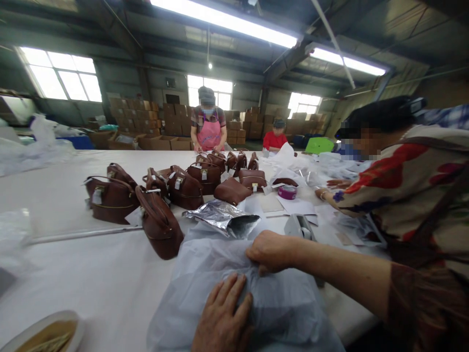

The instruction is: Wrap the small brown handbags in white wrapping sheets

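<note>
A translucent white plastic bag (289, 308) lies spread in front of me at the table's near edge. My left hand (224, 315) rests flat on it with the fingers stretched out. Closed at the bag's upper right part, my right hand (273, 252) pinches the plastic; its fingertips are partly hidden. Just beyond the bag is a shiny silver foil pouch (220, 215) with its dark mouth facing right. A brown leather handbag (163, 232) leans to the left of the pouch. What lies inside the plastic bag cannot be made out.
Several more brown handbags (112, 198) with tags stand across the white table (66, 195). A purple tape roll (287, 191) and a grey tape dispenser (298, 227) lie to the right. A co-worker (414, 181) works close at my right. A bowl (47, 335) sits front left.
</note>
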`<state>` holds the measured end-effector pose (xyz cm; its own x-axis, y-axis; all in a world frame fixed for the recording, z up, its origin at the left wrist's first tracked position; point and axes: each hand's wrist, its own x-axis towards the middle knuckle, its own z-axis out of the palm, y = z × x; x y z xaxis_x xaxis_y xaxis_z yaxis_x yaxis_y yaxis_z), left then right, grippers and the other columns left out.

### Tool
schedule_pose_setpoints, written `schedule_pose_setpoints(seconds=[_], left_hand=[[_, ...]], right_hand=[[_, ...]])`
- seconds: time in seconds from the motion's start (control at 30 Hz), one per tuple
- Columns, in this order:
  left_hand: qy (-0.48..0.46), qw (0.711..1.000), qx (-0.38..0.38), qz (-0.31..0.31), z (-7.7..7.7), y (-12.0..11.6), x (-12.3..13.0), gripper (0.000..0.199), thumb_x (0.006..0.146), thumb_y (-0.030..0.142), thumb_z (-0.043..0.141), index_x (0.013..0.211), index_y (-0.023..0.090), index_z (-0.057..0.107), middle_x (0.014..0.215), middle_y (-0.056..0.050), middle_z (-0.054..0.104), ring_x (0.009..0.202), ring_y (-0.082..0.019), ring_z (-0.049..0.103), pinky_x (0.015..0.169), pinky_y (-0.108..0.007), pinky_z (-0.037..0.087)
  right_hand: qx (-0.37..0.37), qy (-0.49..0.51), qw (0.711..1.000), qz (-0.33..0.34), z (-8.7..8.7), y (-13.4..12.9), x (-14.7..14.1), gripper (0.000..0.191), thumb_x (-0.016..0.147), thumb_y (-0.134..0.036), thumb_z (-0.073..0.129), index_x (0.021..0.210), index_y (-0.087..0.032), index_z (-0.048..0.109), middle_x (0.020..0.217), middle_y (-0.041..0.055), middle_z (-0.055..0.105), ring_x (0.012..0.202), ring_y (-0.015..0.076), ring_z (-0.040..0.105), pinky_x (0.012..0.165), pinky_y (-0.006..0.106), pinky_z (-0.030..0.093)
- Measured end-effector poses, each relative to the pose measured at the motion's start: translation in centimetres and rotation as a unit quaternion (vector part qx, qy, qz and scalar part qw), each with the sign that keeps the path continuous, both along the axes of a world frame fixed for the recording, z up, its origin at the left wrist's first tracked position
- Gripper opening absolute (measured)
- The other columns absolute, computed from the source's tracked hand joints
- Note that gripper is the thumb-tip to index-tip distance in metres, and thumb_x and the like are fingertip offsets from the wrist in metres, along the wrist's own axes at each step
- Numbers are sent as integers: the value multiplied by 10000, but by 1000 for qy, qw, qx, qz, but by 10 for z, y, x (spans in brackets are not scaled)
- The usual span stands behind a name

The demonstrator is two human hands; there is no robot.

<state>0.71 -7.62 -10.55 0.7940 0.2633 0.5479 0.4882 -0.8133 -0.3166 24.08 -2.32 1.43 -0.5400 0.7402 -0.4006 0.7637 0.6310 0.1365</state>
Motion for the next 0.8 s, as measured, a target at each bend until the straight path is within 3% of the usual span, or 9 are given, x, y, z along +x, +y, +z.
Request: schedule_pose_setpoints(seconds=[0.13,0.3,0.4,0.53,0.6,0.67,0.73,0.8], left_hand=[[6,1000,2,-5,-6,3,-1,641,776,573,775,1328,293,610,1460,-98,603,1297,-298,615,920,-389,650],[7,1000,3,-3,-7,4,-1,642,766,546,781,1332,296,609,1472,-99,592,1308,-299,607,922,-392,652],[6,1000,10,0,-9,5,-2,637,773,538,768,1343,304,604,1481,-91,584,1312,-294,601,915,-386,653],[5,1000,7,6,-10,4,-4,610,775,478,764,1340,309,607,1495,-74,571,1332,-291,583,935,-391,650],[5,1000,4,7,-9,4,-5,607,771,453,759,1340,305,608,1495,-78,571,1335,-291,581,940,-393,653],[6,1000,5,1,-6,4,-5,606,763,443,757,1333,295,614,1482,-87,583,1321,-293,594,927,-393,662],[1,1000,14,-5,-1,3,-3,592,735,434,776,1290,276,642,1430,-104,625,1272,-302,631,889,-400,679],[-3,1000,21,-12,3,3,1,573,705,424,800,1238,260,671,1365,-116,668,1211,-310,670,844,-409,694]], right_hand=[[14,39,998,-37,-8,16,20,575,734,-568,850,1124,-172,704,916,97,756,810,246,682,657,291,396],[18,101,986,-132,-4,26,53,590,759,-563,844,1196,-200,687,987,71,752,903,256,681,751,308,446],[44,165,972,-161,-5,14,61,643,791,-567,821,1273,-171,666,1177,126,720,1084,301,656,928,383,481],[34,217,963,-157,-18,-3,57,902,722,-642,838,1462,-214,550,1412,171,605,1279,392,562,1092,542,427],[31,208,958,-193,-21,-8,53,851,751,-575,833,1461,-198,556,1400,182,615,1277,404,567,1089,565,434],[70,223,947,-219,-20,-15,49,669,831,-430,782,1418,-168,594,1396,182,625,1294,377,563,1108,540,434],[125,257,937,-199,-20,-31,41,535,884,-311,707,1391,-169,614,1463,166,591,1371,353,510,1164,529,395],[135,282,939,-143,-28,-55,29,526,921,-305,659,1430,-193,587,1558,135,518,1465,349,418,1227,554,331]])
